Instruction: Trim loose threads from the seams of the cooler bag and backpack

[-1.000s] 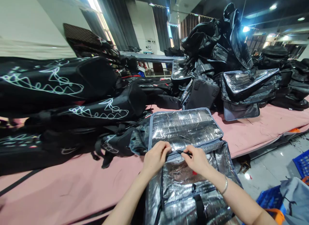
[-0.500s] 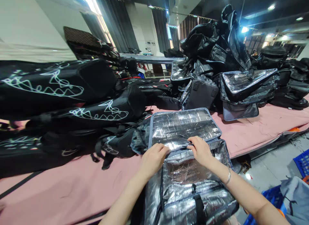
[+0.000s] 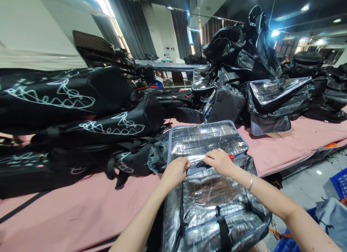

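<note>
An insulated bag (image 3: 208, 190) with a silver foil lining lies open in front of me, its grey-edged lid (image 3: 206, 136) folded back on the far side. My left hand (image 3: 175, 172) is closed on the lining along the seam between lid and body, near the left end. Closer to the middle of that seam, my right hand (image 3: 219, 161) pinches the lining, a short gap from the left. A small red thing (image 3: 231, 157) peeks out behind my right hand; its kind is hidden. A black strap (image 3: 223, 232) crosses the foil at the near side.
Black bags with white line drawings (image 3: 108, 127) are stacked to the left on the pink-covered table (image 3: 108, 208). Beyond the open bag rises a pile of dark bags (image 3: 244, 60). Blue crates (image 3: 338, 183) stand on the floor at the right.
My right hand has shifted left along the seam, nearer my left hand, and turned flatter. The red thing now shows behind it. My left hand stays nearly in place.
</note>
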Available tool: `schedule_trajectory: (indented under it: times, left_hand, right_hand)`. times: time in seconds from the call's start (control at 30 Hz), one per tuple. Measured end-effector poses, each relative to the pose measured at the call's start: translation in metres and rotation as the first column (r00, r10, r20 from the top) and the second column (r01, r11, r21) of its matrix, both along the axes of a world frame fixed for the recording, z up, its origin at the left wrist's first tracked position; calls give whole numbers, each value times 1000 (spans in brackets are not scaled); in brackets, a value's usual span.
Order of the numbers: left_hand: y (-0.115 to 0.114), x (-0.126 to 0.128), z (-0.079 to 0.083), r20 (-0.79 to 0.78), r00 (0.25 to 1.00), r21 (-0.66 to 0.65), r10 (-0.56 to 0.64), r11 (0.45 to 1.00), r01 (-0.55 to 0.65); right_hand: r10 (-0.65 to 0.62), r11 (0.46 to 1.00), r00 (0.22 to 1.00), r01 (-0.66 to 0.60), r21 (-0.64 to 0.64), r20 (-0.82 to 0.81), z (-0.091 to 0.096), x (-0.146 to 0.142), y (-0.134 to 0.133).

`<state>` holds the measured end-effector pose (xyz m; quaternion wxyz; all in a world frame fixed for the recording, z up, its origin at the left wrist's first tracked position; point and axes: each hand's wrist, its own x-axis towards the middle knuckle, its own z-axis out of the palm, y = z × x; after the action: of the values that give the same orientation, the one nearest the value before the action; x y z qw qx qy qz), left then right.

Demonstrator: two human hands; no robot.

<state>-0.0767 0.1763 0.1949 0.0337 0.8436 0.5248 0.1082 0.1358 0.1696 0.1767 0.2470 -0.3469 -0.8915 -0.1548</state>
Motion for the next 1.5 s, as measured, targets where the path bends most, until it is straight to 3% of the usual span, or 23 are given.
schedule_trajectory:
  times: [0.33,0.53,0.73,0.97,1.1,1.23,1.4,1.5]
  left_hand:
    - [-1,-1,-2,16,1000,-1,-22,1000,22]
    - [-7,1,-1,19,1000,52,-25,998,24]
    - [-15,0,12,21,998,125,-58,991,55]
    - [-16,13,25,20,990,173,-138,976,132]
    - [-12,14,27,34,982,234,-188,956,175]
    - [-17,7,20,83,956,399,-280,889,225]
    - [-45,28,-4,236,923,557,-304,821,128]
    - [-60,57,-19,249,943,614,-220,789,22]
  right_hand:
    - [48,999,998,-48,9,29,-2,-6,10]
    - [82,980,990,-101,-171,-117,-1,1,11]
    - [14,913,934,-158,-376,-358,10,27,9]
    - [-75,891,957,-62,-449,-281,7,53,-2]
    - [-200,840,946,32,-541,-255,12,49,0]
    - [-251,743,942,40,-668,-223,24,44,7]
    - [-241,644,955,25,-765,-172,35,37,12]
    - [-250,618,956,36,-785,-152,38,35,12]
